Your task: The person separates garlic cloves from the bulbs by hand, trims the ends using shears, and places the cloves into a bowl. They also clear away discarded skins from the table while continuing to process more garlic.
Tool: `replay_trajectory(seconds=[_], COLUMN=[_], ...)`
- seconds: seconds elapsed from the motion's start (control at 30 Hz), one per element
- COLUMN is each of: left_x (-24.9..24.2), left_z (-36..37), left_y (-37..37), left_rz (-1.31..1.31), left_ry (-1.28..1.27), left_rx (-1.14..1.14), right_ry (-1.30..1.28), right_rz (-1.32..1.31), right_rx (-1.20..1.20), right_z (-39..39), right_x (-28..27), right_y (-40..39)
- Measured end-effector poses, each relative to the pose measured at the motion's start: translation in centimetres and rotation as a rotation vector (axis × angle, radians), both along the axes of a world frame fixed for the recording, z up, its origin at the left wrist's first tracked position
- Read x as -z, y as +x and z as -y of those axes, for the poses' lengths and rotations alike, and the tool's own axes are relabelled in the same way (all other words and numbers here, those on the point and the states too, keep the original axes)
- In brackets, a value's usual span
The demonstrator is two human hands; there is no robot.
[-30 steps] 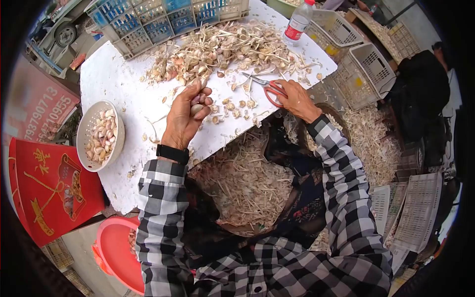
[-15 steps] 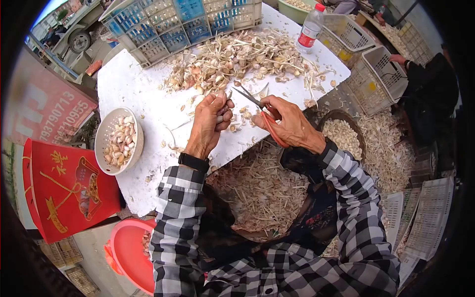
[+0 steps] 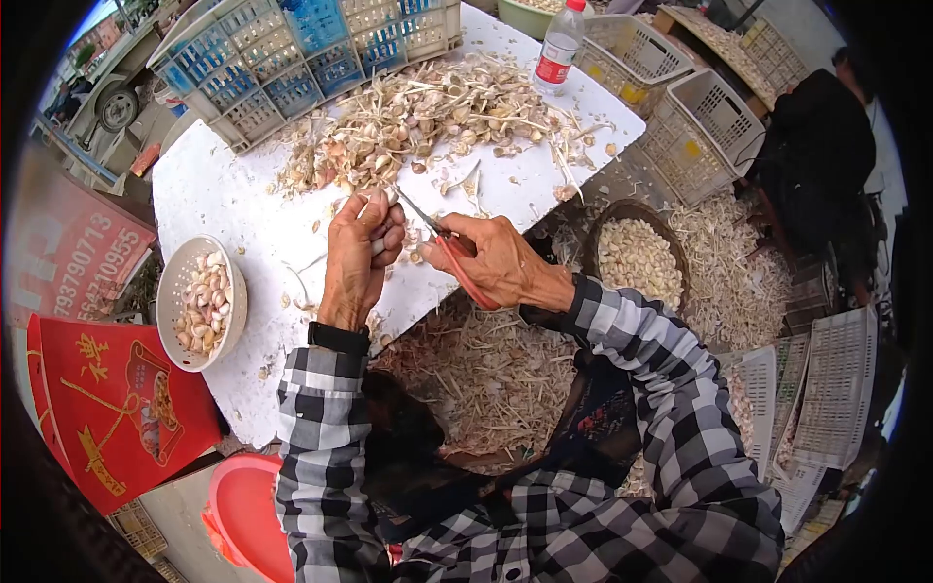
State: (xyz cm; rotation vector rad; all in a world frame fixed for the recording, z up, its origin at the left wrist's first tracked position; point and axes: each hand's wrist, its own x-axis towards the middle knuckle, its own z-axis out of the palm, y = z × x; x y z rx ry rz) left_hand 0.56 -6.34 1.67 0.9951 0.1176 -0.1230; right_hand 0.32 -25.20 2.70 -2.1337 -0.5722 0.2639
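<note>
My left hand (image 3: 363, 255) is closed around garlic cloves (image 3: 378, 247), with one pale clove at its fingertips. My right hand (image 3: 498, 260) grips red-handled scissors (image 3: 461, 267), whose blades reach to the clove at my left fingertips. Both hands are over the near edge of the white table (image 3: 248, 374). Beyond them lies a heap of garlic cloves and dry stalks (image 3: 428, 119). A white colander (image 3: 165, 313) with pinkish cloves stands to the left.
A blue and white crate (image 3: 292, 60) and a bottle (image 3: 557, 49) stand at the back. Left are a red gift bag (image 3: 126, 418) and a red basin (image 3: 251, 510). On the right are a basket of peeled cloves (image 3: 637, 260), crates (image 3: 700, 131) and a person in dark clothes (image 3: 821, 146).
The view has shifted, so most things appear further left. The scissors have come closer to my left hand, and their blades look nearly closed at the clove.
</note>
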Motion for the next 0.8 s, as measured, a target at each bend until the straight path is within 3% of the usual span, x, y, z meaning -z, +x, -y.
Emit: replay_trajectory(seconds=[0.07, 0.1, 0.17, 0.2, 0.3, 0.33, 0.37, 0.47, 0.57, 0.6, 0.63, 0.8], left_x=[-0.1, -0.1, 0.2, -0.4, 0.0, 0.1, 0.4, 0.7, 1.9, 1.8, 1.5, 1.8], left_z=[-0.1, 0.4, 0.5, 0.4, -1.0, -1.4, -2.0, -3.0, -2.9, -2.6, -2.0, -1.6], left_y=[0.0, -0.2, -0.1, -0.2, 0.2, 0.3, 0.2, 0.4, 0.8, 0.7, 0.6, 0.7], left_rz=[0.033, 0.013, 0.017, -0.008, -0.060, -0.057, -0.107, -0.142, -0.205, -0.204, -0.257, -0.306], left_ry=[0.010, 0.002, -0.043, -0.120, -0.458, -0.457, -0.561, -0.700, -0.785, -0.781, -0.733, -0.596], left_rx=[0.003, 0.002, 0.005, -0.009, 0.009, 0.008, 0.012, -0.009, -0.048, -0.056, -0.113, -0.171], right_ry=[0.239, 0.225, 0.433, 0.433, 0.315, 0.067, -0.036, -0.131, -0.096, -0.213, -0.327, -0.380], right_rz=[-0.119, -0.121, -0.448, -0.441, -0.309, 0.070, 0.201, 0.330, 0.387, 0.449, 0.511, 0.548], right_rx=[0.002, 0.019, -0.020, -0.015, 0.201, 0.304, 0.416, 0.665, 0.690, 0.660, 0.629, 0.504], right_z=[-0.3, -0.2, -0.1, 0.3, 3.1, 4.6, 6.3, 11.0, 13.5, 13.3, 13.0, 10.9], right_x=[1.1, 0.5, -1.2, -1.4, -0.2, -0.3, 1.8, 3.9, 5.3, 5.3, 5.5, 6.6], right_y=[0.2, 0.1, 0.3, 0.9, 3.7, 4.5, 6.3, 11.1, 15.3, 16.0, 16.6, 17.5])
